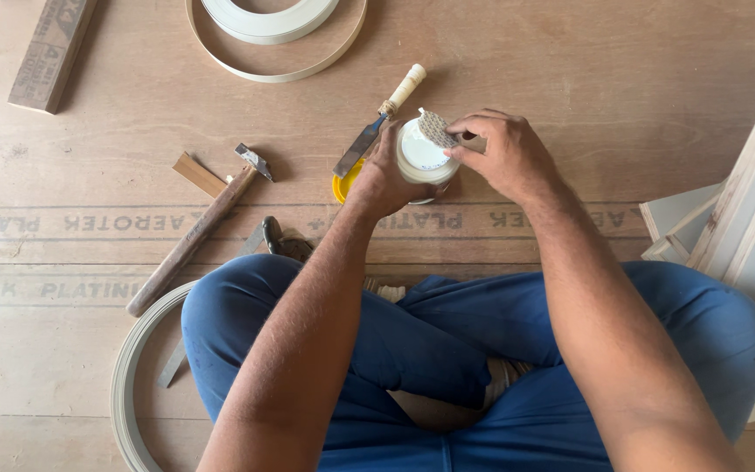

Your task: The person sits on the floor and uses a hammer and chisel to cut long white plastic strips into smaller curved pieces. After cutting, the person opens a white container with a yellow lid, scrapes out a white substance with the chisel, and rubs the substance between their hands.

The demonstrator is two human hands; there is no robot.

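My left hand (384, 179) wraps around a small round white container (422, 156) holding white paste, lifted just above the plywood floor. My right hand (500, 150) pinches a small tan woven scrap (435, 128) at the container's open top, touching its rim. A yellow lid (343, 184) lies on the floor just left of the container. A chisel (379, 119) with a pale handle and a flat metal blade rests beside the lid, behind my left hand.
A wooden-handled hammer (194, 236) lies at left, beside a small wood offcut (198, 174). Coils of pale edge-banding strip sit at top (274, 45) and bottom left (128, 376). Pliers (271, 234) rest near my knee. Wood panels (749, 218) stand at right. My crossed legs fill the foreground.
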